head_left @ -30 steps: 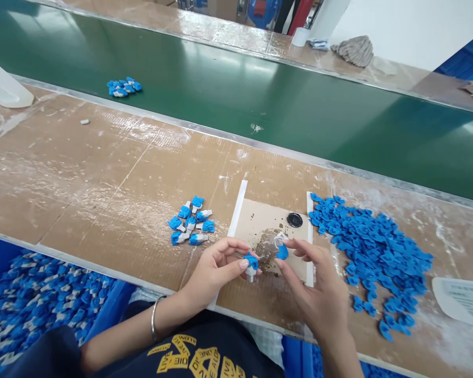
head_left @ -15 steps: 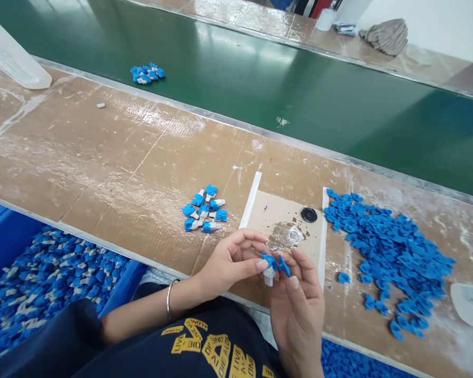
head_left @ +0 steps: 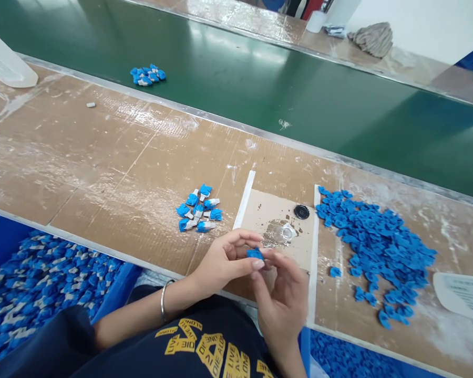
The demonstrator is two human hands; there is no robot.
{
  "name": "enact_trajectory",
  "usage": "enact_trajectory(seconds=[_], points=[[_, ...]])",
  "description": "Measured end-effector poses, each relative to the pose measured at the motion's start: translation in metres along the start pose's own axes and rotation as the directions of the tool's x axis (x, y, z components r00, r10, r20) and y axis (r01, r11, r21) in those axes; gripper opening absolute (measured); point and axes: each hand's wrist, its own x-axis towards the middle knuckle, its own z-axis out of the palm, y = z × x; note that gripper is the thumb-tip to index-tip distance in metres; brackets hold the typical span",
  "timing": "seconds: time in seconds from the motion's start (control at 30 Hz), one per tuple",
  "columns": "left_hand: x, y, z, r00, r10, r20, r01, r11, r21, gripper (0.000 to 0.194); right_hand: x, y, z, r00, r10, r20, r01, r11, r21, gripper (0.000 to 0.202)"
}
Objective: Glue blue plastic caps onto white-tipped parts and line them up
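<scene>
My left hand (head_left: 226,262) pinches a small moulded part between thumb and fingers; its blue portion (head_left: 255,254) shows above the thumb, while its grey end is hidden now. My right hand (head_left: 281,299) closes against the same part from the right, with thumb and fingertips curled around it. Whether the separate blue piece in the right fingers sits fully on the part cannot be seen. To the left of my hands, a cluster of several blue-and-grey parts (head_left: 198,210) lies on the brown table (head_left: 114,157). Right of them spreads a heap of loose blue pieces (head_left: 382,247).
Beyond my hands are a clear wet disc (head_left: 287,232) and a black round cap (head_left: 301,211). A green conveyor belt (head_left: 228,79) carries another blue-and-grey cluster (head_left: 147,75). A blue bin (head_left: 120,286) of parts stands lower left. White plastic trays (head_left: 461,294) flank the table.
My right hand has moved left and closed in on my left hand, bringing its loose blue piece against the blue-and-grey part. The grey end has gone out of sight.
</scene>
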Motion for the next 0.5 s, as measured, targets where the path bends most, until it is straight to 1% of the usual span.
enact_trajectory(seconds=[0.07,0.1,0.17,0.2,0.23,0.27,0.3,0.33,0.37,0.4,0.43,0.47,0.5], points=[[0.001,0.0,-0.002,0.998,-0.057,-0.025,0.058,0.998,0.039,0.031,0.003,-0.001,-0.005,0.982,-0.138,0.129,0.156,0.978,-0.142,0.049],[0.0,0.002,-0.002,0.997,-0.071,-0.032,0.073,0.995,0.065,0.03,0.005,-0.002,-0.009,0.968,-0.173,0.184,0.207,0.961,-0.186,0.051],[-0.003,0.009,-0.004,0.998,-0.049,-0.027,0.052,0.991,0.126,0.026,0.008,-0.004,-0.023,0.952,-0.186,0.245,0.246,0.939,-0.241,0.051],[-0.006,0.014,-0.006,1.0,-0.006,-0.03,0.011,0.985,0.172,0.023,0.009,-0.004,-0.033,0.953,-0.182,0.241,0.249,0.926,-0.284,0.048],[-0.009,0.022,-0.008,0.998,0.054,-0.043,-0.043,0.971,0.235,0.021,0.011,-0.003,-0.044,0.963,-0.175,0.206,0.24,0.904,-0.355,0.043],[-0.013,0.03,-0.012,0.989,0.131,-0.065,-0.103,0.94,0.324,0.019,0.012,0.0,-0.057,0.975,-0.168,0.145,0.216,0.867,-0.448,0.037],[-0.017,0.04,-0.018,0.97,0.227,-0.093,-0.164,0.882,0.441,0.017,0.014,0.005,-0.071,0.984,-0.162,0.069,0.173,0.817,-0.55,0.029],[-0.021,0.05,-0.025,0.935,0.337,-0.114,-0.212,0.785,0.581,0.017,0.016,0.011,-0.084,0.988,-0.156,0.001,0.12,0.757,-0.642,0.023],[-0.023,0.06,-0.035,0.882,0.458,-0.114,-0.238,0.64,0.73,0.016,0.017,0.019,-0.096,0.988,-0.153,-0.03,0.086,0.696,-0.713,0.019],[-0.024,0.07,-0.046,0.815,0.572,-0.092,-0.225,0.459,0.86,0.015,0.019,0.026,-0.107,0.989,-0.145,-0.011,0.085,0.639,-0.764,0.019],[-0.024,0.079,-0.058,0.753,0.656,-0.053,-0.168,0.27,0.948,0.013,0.021,0.034,-0.115,0.989,-0.141,0.046,0.121,0.588,-0.8,0.021],[-0.023,0.087,-0.07,0.711,0.703,-0.011,-0.091,0.108,0.99,0.011,0.023,0.041,-0.121,0.984,-0.139,0.114,0.172,0.542,-0.822,0.025],[-0.022,0.093,-0.083,0.701,0.713,0.022,-0.016,-0.015,1.0,0.012,0.025,0.046,-0.125,0.974,-0.137,0.177,0.223,0.507,-0.833,0.029]])
